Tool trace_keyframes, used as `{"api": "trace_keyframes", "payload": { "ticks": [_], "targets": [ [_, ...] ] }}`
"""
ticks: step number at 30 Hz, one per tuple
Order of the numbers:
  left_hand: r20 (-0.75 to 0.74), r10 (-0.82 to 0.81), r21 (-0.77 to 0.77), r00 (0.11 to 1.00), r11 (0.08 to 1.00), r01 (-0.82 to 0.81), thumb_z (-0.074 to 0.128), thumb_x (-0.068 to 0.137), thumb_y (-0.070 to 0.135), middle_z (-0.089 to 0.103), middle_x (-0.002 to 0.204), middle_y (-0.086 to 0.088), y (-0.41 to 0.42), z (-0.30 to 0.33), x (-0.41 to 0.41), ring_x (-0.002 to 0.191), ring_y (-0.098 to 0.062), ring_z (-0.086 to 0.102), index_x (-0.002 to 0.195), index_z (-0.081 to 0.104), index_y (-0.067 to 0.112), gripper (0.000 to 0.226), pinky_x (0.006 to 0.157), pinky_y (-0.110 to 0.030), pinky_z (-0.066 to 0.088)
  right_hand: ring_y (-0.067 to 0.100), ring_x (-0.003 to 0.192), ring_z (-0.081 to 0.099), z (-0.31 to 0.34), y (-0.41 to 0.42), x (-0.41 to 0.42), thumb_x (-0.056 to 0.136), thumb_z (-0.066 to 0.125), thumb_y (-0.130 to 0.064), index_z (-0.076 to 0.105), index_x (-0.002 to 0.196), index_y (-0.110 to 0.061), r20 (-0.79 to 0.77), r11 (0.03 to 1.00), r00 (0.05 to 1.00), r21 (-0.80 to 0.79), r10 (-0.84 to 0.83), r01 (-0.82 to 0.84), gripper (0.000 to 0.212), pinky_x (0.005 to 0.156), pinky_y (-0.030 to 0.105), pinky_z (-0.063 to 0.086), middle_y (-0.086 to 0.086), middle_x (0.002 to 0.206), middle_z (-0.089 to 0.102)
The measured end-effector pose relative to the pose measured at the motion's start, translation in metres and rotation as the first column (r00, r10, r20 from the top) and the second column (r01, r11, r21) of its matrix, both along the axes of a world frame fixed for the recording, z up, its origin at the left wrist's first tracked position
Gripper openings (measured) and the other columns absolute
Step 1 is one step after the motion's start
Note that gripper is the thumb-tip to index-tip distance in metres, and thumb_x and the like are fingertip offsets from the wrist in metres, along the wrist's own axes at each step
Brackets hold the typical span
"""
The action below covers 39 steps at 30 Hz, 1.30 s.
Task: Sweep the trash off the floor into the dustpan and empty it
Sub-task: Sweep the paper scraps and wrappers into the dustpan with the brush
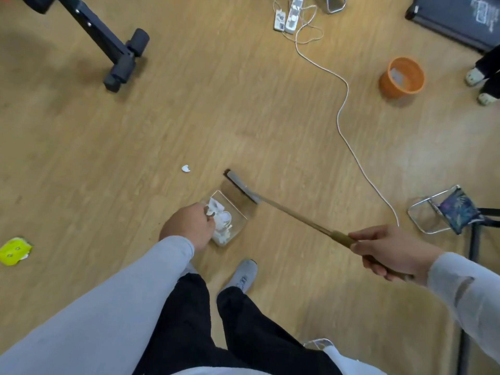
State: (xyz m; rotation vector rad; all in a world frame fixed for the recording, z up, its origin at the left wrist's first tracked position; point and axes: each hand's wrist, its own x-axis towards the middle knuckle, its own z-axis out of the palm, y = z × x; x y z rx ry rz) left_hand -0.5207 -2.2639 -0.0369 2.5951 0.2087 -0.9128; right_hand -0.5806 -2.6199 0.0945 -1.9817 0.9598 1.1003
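Broom (273, 205) stretched across the wood floor (189, 117), handle gripped by curled right hand (389, 253) at four o'clock; clear dustpan (230, 215) of white scraps held by clenched left hand (189, 228) at centre; orange bin (401, 77) at two o'clock; yellow wrapper (15, 251) at nine o'clock; white scrap (186, 168) at eleven o'clock

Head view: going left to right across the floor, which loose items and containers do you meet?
Yellow-green wrapper → white paper scrap → clear dustpan holding white trash → broom head → orange wastebasket → folding stool.
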Motion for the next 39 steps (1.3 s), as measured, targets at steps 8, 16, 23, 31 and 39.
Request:
{"api": "trace_keyframes", "payload": {
  "ticks": [8, 16, 23, 31, 39],
  "targets": [
    [0.003, -0.014, 0.018, 1.000, 1.000, 0.013, 0.051, 0.094, 0.038, 0.063, 0.088, 0.004, 0.006, 0.001, -0.007, 0.079, -0.022, 0.063, 0.106, 0.062, 0.021, 0.024, 0.074, -0.037, 0.056, 0.019, 0.040, 0.038, -0.018, 0.031, 0.019, 0.094, 0.059, -0.011, 0.069, 0.107, -0.013, 0.036, 0.998, 0.998, -0.053, 0.047, -0.045, 0.017, 0.035, 0.016, 0.026, 0.015, 0.062, 0.058],
    [0.006, 0.087, -0.020, 0.996, 0.996, -0.087, 0.052, 0.097, 0.040, 0.061, 0.084, 0.014, 0.059, 0.025, -0.029, 0.075, -0.013, 0.062, 0.120, 0.061, 0.028, 0.027, 0.068, -0.032, 0.052, 0.018, 0.041, 0.044, -0.005, 0.063, 0.039, 0.093, 0.060, -0.011, 0.066, 0.105, -0.013, 0.049, 1.000, 0.999, -0.026, 0.018, -0.016, 0.014, 0.038, 0.019, 0.031, 0.013, 0.062, 0.062],
    [0.059, 0.226, -0.043, 0.972, 0.974, -0.224, 0.054, 0.096, 0.041, 0.061, 0.086, 0.009, 0.128, 0.045, -0.015, 0.079, -0.019, 0.061, 0.122, 0.062, 0.024, 0.032, 0.068, -0.030, 0.049, 0.016, 0.035, 0.040, 0.001, 0.126, 0.080, 0.093, 0.064, -0.017, 0.069, 0.098, 0.002, 0.012, 0.992, 0.993, -0.045, 0.115, -0.115, 0.020, 0.038, 0.019, 0.030, 0.010, 0.056, 0.055],
    [0.048, 0.326, -0.040, 0.944, 0.945, -0.324, 0.055, 0.095, 0.040, 0.057, 0.078, 0.007, 0.190, 0.028, 0.010, 0.075, -0.021, 0.058, 0.109, 0.064, 0.022, 0.025, 0.064, -0.030, 0.044, 0.019, 0.051, 0.045, -0.009, 0.209, 0.126, 0.095, 0.057, -0.014, 0.062, 0.105, -0.008, -0.014, 0.966, 0.969, -0.077, 0.245, -0.245, 0.013, 0.047, 0.025, 0.029, 0.010, 0.069, 0.054],
    [0.005, 0.378, 0.015, 0.926, 0.926, -0.378, 0.052, 0.095, 0.042, 0.061, 0.086, 0.005, 0.218, -0.006, 0.044, 0.079, -0.024, 0.059, 0.105, 0.061, 0.027, 0.020, 0.065, -0.031, 0.047, 0.022, 0.049, 0.046, -0.048, 0.271, 0.201, 0.096, 0.047, -0.014, 0.062, 0.113, -0.011, 0.043, 0.916, 0.919, -0.116, 0.391, -0.385, 0.023, 0.044, 0.021, 0.028, 0.011, 0.068, 0.052]
  ]
}}
